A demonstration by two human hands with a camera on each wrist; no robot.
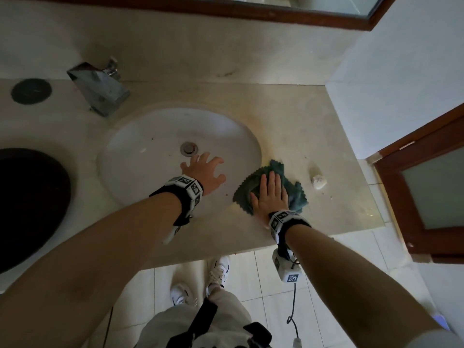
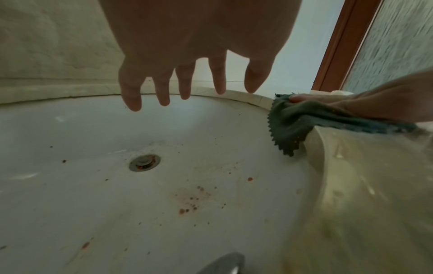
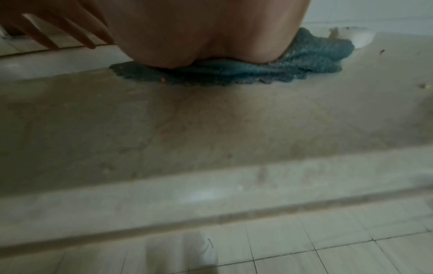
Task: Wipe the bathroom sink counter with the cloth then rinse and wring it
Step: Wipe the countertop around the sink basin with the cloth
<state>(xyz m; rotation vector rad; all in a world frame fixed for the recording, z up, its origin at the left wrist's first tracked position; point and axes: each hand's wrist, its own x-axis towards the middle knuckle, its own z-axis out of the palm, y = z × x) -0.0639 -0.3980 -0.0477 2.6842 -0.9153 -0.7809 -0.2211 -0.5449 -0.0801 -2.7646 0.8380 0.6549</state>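
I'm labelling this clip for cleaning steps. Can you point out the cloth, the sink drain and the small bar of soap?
cloth point(image 1: 297, 194): head view, bunched part right of the hand.
sink drain point(image 2: 144, 163): left wrist view, metal stopper.
bar of soap point(image 1: 319, 181): head view, its top face.

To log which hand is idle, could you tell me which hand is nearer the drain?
Left. The left hand hovers open over the basin just beside the drain; the right hand presses the cloth on the counter, outside the basin.

One cloth point(image 1: 272, 189), one sink point(image 1: 140, 136), one tap point(image 1: 100, 89), one soap lump point(image 1: 319, 182), two hands, two shoes.
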